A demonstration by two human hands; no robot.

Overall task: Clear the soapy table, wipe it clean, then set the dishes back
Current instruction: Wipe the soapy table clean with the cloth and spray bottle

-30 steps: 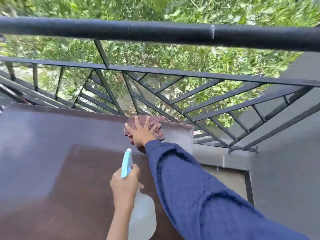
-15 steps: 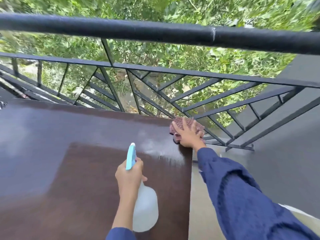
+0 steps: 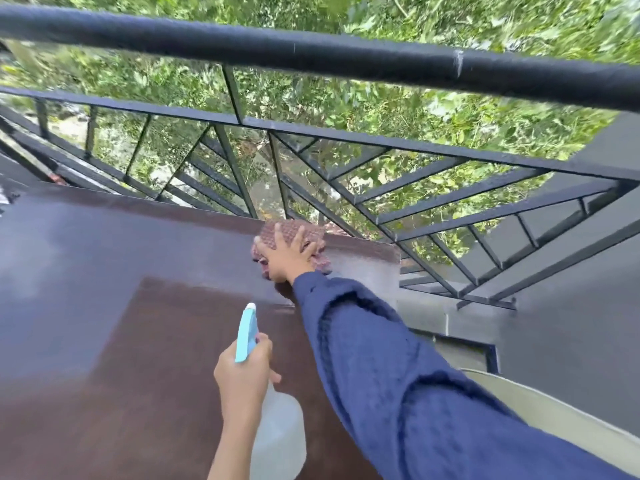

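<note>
table carries no dishes in view, so clearing looks done. wiping in progress: my right hand lies flat, fingers spread, pressing the red checked cloth onto the table near its far edge, about 1 o'clock from me, just beside the railing. my left hand is clenched round the neck of the spray bottle at 6 o'clock. a pale film covers the far and 9 o'clock zones, so judged still unwiped. dishes not visible; setting back not yet done.
</note>
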